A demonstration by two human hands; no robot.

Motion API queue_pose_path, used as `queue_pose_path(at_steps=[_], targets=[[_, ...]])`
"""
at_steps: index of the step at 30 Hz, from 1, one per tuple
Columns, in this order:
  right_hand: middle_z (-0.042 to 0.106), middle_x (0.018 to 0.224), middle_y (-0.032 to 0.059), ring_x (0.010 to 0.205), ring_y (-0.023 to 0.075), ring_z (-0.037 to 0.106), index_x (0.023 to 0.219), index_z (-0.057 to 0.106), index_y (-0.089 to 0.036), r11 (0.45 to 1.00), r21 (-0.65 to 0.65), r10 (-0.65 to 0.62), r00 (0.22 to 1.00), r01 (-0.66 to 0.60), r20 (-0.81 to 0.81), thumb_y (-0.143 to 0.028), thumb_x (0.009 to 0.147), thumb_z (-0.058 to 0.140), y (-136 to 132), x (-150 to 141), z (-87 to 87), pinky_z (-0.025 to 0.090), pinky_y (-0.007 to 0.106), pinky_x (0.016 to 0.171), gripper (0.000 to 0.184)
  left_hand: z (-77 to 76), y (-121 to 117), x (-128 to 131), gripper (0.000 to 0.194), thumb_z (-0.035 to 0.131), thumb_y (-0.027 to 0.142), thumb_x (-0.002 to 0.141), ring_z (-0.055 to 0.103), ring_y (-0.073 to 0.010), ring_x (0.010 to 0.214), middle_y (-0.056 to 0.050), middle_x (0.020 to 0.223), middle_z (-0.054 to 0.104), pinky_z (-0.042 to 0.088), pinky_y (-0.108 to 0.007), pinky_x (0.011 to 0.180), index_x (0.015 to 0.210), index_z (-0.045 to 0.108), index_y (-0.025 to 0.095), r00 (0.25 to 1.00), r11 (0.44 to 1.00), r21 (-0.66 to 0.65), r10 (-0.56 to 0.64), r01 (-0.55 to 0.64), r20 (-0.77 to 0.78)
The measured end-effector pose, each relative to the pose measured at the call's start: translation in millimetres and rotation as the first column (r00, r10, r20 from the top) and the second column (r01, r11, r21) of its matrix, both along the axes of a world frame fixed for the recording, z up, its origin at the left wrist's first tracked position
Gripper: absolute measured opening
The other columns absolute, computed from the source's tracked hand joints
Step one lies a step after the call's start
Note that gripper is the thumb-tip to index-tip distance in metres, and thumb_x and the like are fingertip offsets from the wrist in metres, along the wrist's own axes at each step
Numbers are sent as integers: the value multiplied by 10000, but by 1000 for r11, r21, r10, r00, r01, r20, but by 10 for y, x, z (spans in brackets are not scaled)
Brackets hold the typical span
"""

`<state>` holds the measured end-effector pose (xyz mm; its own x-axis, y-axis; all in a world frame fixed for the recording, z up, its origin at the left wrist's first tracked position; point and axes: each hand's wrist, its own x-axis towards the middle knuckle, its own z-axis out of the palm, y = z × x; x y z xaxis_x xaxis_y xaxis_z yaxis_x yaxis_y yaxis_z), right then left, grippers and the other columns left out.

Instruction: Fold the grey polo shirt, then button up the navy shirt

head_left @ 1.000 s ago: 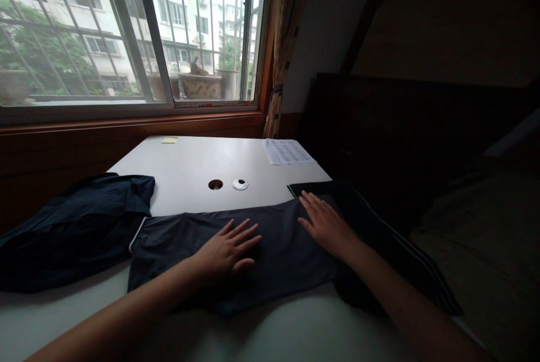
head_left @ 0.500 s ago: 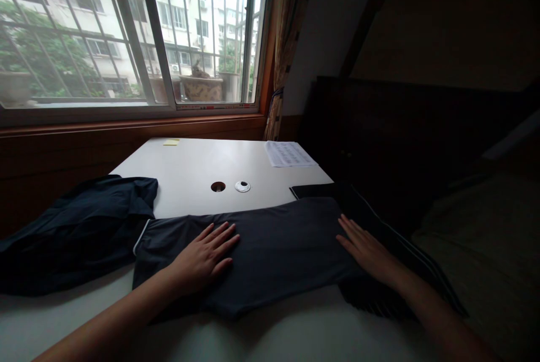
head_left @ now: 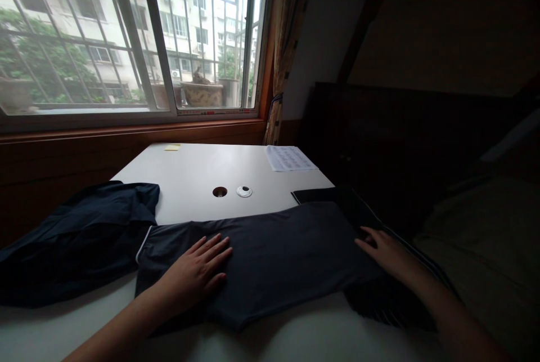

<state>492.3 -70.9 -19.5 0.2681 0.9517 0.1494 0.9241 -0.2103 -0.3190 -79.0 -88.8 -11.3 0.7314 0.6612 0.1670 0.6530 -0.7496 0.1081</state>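
A dark navy garment lies folded across the white table, with white piping at its left end. My left hand rests palm down on its left part, fingers stretched out. At the right end of the garment is my right hand, its fingers a little bent and the thumb apart from them. I see nothing held between them. Beneath and beyond the right hand lies a darker piece of clothing with white stripes. Another navy piece of clothing lies crumpled at the left, against the piped end.
Printed sheets lie at the table's far right corner, and a yellow sticky note at the far left. Two round cable holes are in the tabletop. Beyond the table is a barred window with a curtain beside it.
My right hand has moved right, off the garment's flat top to its end, and its fingers have bent. My left hand has slid slightly left and down. The view has tilted slightly.
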Motion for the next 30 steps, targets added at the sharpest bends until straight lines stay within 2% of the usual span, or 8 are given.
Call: queue_pose_path(at_steps=[5, 9, 14, 18, 22, 25, 29, 30], targets=[[750, 792, 114, 749, 312, 722, 887, 719, -191, 977, -206, -122, 947, 61, -296, -615, 663, 702, 50, 50, 193, 543, 397, 665, 479, 168, 106, -196, 387, 464, 400, 1021, 561, -252, 1318, 4, 1416, 607, 484, -443, 1103, 1377, 590, 319, 997, 999, 17, 37, -38, 64], [748, 759, 116, 744, 301, 711, 669, 687, -212, 984, -179, -47, 926, -23, -376, -580, 749, 633, -22, -78, 341, 518, 381, 663, 380, 396, 238, -541, 355, 428, 398, 1023, 689, -239, 1106, -29, 1228, 723, 575, -390, 947, 1230, 690, 279, 953, 966, 76, 227, -246, 202], [752, 780, 93, 728, 266, 705, 736, 695, -219, 992, -95, 37, 930, -77, -365, -494, 814, 564, -5, -422, 723, 513, 348, 654, 315, 607, 307, -912, 415, 411, 489, 1013, 728, -234, 951, -51, 1097, 759, 570, -314, 806, 1088, 729, 235, 826, 883, 57, 411, -466, 387], [754, 844, 85, 772, 261, 700, 856, 728, -204, 992, -32, 119, 992, -120, -31, -419, 823, 591, 131, -1129, 1267, 484, 334, 675, 257, 603, 314, -1003, 415, 427, 497, 1002, 737, -217, 932, -48, 1059, 772, 553, -287, 810, 1054, 732, 222, 765, 863, 37, 426, -504, 483], [742, 1007, 103, 894, 236, 692, 936, 719, -186, 930, 44, 352, 920, -364, 171, -307, 897, 558, 111, -2353, 1629, 474, 308, 768, 205, 490, 340, -1048, 360, 460, 473, 991, 744, -217, 911, -30, 1060, 775, 542, -280, 767, 1058, 726, 241, 787, 852, 97, 424, -514, 449], [732, 1020, 89, 882, 216, 693, 968, 696, -185, 805, 56, 572, 799, -590, 185, -274, 949, 524, -125, -3319, 1552, 476, 300, 756, 194, 410, 371, -1097, 357, 449, 462, 993, 745, -231, 897, -32, 1065, 772, 530, -287, 724, 1054, 723, 241, 807, 833, 150, 447, -533, 385], [744, 964, 57, 810, 209, 692, 1024, 688, -199, 400, -57, 917, 399, -915, 23, -519, 977, 508, -521, -4052, 1219, 488, 284, 664, 371, 359, 404, -1143, 378, 420, 455, 997, 744, -237, 863, -43, 1045, 773, 518, -292, 703, 1045, 721, 231, 808, 815, 162, 486, -556, 333], [746, 962, 54, 799, 203, 689, 1052, 685, -202, 354, -65, 935, 355, -933, 2, -513, 992, 482, -578, -4094, 1149, 490, 283, 659, 376, 352, 410, -1145, 376, 421, 454, 996, 743, -236, 853, -42, 1037, 773, 516, -291, 700, 1042, 721, 233, 805, 811, 160, 493, -563, 330]])
